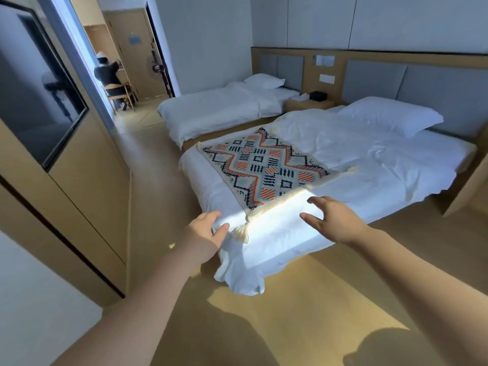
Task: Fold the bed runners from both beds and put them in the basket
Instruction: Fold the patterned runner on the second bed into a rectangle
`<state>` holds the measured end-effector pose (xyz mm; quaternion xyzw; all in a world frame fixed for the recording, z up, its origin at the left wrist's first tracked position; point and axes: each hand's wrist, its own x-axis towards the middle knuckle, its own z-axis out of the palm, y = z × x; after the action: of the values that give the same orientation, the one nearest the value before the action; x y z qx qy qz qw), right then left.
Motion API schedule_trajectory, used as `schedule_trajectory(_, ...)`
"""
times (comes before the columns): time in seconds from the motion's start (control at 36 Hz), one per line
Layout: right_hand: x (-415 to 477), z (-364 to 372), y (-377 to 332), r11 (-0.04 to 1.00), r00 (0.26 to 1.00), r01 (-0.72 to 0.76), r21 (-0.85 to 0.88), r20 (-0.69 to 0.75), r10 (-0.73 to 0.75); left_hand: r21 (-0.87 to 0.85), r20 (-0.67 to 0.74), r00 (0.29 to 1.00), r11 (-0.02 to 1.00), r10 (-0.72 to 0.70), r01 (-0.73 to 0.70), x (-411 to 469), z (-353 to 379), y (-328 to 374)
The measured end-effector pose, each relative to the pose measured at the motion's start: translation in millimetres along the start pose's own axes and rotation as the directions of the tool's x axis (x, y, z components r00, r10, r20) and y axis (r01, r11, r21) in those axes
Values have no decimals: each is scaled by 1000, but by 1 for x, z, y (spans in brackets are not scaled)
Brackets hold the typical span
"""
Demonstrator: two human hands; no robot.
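Observation:
A patterned bed runner (264, 167) with red, blue and black diamonds and cream tassels lies flat across the foot of the near bed (369, 159). My left hand (204, 233) hovers open at the bed's near corner, just left of the runner's tassel. My right hand (332, 220) is open with fingers spread, over the white sheet to the right of the runner's near edge. Neither hand holds anything. The far bed (216, 107) shows only white bedding, no runner. No basket is in view.
A wooden wall unit with a dark screen (39, 96) stands on the left. A nightstand (309, 103) sits between the beds. A person sits on a chair (116, 83) in the far doorway. Bare wooden floor (264, 326) runs in front of me.

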<state>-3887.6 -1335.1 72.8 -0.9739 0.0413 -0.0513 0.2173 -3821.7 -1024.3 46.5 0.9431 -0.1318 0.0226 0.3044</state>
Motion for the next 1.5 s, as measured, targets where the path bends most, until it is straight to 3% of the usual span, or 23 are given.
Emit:
schedule_trajectory(0.14, 49, 28, -24, 999, 1000, 2, -42, 13, -1, -9, 5, 998, 998, -58, 58, 42, -5, -38)
schedule_trajectory(0.33, 132, 69, -31, 999, 1000, -30, -23, -9, 29, 15, 37, 999, 1000, -20, 20, 110, -10, -78)
schedule_trajectory(0.64, 320, 114, -51, 998, 999, -33, 55, 28, 31, 132, 37, 999, 991, -20, 15, 274, -20, -140)
schedule_trajectory(0.89, 436, 129, -72, 999, 998, -25, 48, 60, 22, 117, 83, 997, 993, -10, 1, 391, -27, -177)
schedule_trajectory(1.22, 563, 190, -113, 973, 976, -219, -68, 0, 219, 29, 223, 956, 979, 189, -200, 568, -28, -257)
schedule_trajectory(1.5, 634, 230, -177, 891, 893, -450, -56, -28, 449, 32, 334, 847, 893, 413, -448, 706, -58, -320)
